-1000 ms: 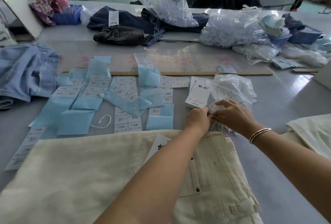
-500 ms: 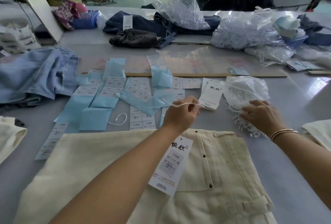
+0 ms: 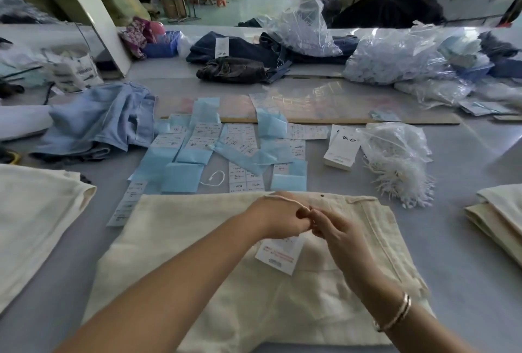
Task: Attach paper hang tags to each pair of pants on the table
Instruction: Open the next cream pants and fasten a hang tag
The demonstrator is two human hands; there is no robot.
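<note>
Meeting now at the centre of the frame, both hands have come together over the cream pants [image 3: 254, 282]; half a second ago the right hand [image 3: 334, 228] rested on the bag of strings at right and the left hand [image 3: 278, 218] held a string up near the tag stack. The left pinches a thin white string [image 3: 285, 199] that runs over its knuckles, fingers curled; the right's fingertips touch the left's, seemingly pinching the same string. A paper hang tag [image 3: 279, 254] lies on the pants just below the hands, partly hidden, where earlier it lay fully in view.

The grey table [image 3: 466, 254] is broad and smooth, reaching back toward an open, cluttered workroom floor at the top of the frame. The cream pants are coarse woven cloth, folded flat. More cream cloth sits at left edge and right edge. Crumpled light-blue denim [image 3: 96, 121] lies at upper left. Pale blue sheets and printed label strips [image 3: 209, 149] spread above the pants. A crinkled clear bag of white strings [image 3: 395, 152] sits at right, beside a stack of white tags [image 3: 341, 148].
</note>
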